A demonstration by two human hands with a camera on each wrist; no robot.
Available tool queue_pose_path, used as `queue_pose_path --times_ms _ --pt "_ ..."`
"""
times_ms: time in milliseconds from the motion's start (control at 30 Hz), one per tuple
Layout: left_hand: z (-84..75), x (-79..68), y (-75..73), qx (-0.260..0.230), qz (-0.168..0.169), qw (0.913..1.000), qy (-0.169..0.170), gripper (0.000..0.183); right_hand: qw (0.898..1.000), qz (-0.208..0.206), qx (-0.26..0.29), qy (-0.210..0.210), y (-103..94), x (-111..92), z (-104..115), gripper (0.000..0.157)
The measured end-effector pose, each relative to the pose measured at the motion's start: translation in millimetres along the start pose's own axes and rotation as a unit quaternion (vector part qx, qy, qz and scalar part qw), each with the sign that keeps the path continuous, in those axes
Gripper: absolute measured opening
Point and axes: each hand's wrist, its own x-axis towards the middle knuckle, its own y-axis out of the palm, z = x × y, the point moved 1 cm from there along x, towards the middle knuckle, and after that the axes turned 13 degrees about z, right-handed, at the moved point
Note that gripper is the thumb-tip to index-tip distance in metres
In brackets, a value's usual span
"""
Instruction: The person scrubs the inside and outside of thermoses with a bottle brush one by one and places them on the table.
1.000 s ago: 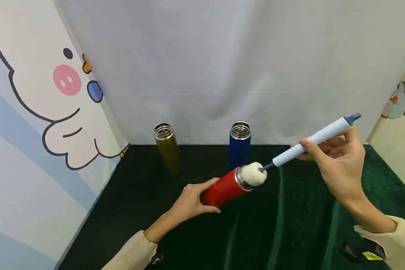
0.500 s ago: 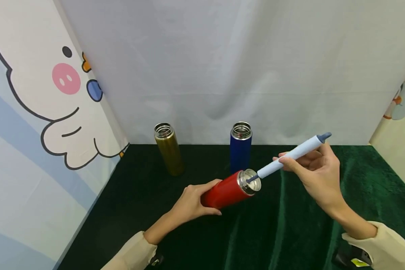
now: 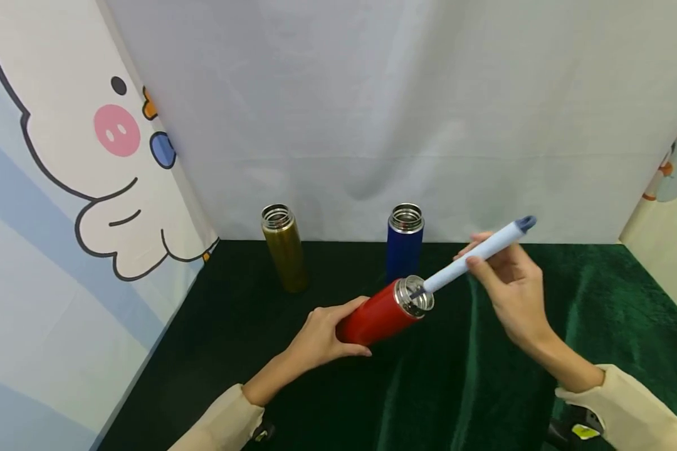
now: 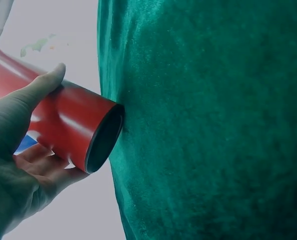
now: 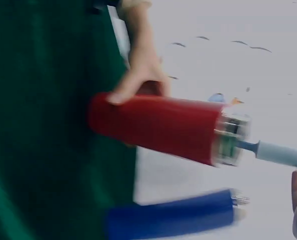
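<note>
My left hand (image 3: 321, 335) grips a red thermos bottle (image 3: 375, 319) around its lower body, tilted with its steel mouth up and to the right. In the left wrist view the thumb and fingers wrap the red bottle (image 4: 73, 115) near its dark base. My right hand (image 3: 510, 285) pinches the pale blue handle of a bottle brush (image 3: 474, 255). The brush's dark stem enters the mouth of the red bottle; its white head is hidden inside. In the right wrist view the brush handle (image 5: 281, 154) runs in line with the bottle, and only part of the right hand shows at the edge.
Behind stand an uncapped gold bottle (image 3: 284, 254) and an uncapped blue bottle (image 3: 404, 247), both upright on the dark green cloth (image 3: 485, 376). The blue one is close behind the red bottle's mouth. A white curtain (image 3: 338, 125) hangs at the back.
My right hand has moved left and slightly down, pushing the brush's white head from the mouth into the red bottle. The left hand and red bottle stay nearly in place.
</note>
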Motion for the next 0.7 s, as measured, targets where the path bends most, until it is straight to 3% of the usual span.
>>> queue_pose_path --times_ms 67,167,267,433,700 --pt "0.9 -0.7 -0.5 0.002 0.001 1.0 0.0 0.084 1.0 -0.01 0.002 -0.022 -2.0 4.4 8.2 0.029" --pt "1.2 -0.2 0.0 0.001 0.005 1.0 0.001 0.083 0.999 0.009 -0.006 -0.037 -3.5 8.1 18.7 0.029" --pt "1.4 0.6 1.0 0.002 0.008 1.0 0.001 0.083 0.998 0.006 0.021 -0.051 -8.2 13.4 25.6 0.03" --pt "2.0 0.5 0.9 0.002 0.014 0.9999 -0.005 0.084 0.993 -0.05 0.079 -0.079 -22.2 21.9 36.1 0.029" --pt "2.3 -1.6 -0.7 0.003 0.015 0.9999 -0.006 0.084 0.981 -0.12 0.123 -0.089 -34.0 21.0 41.4 0.026"
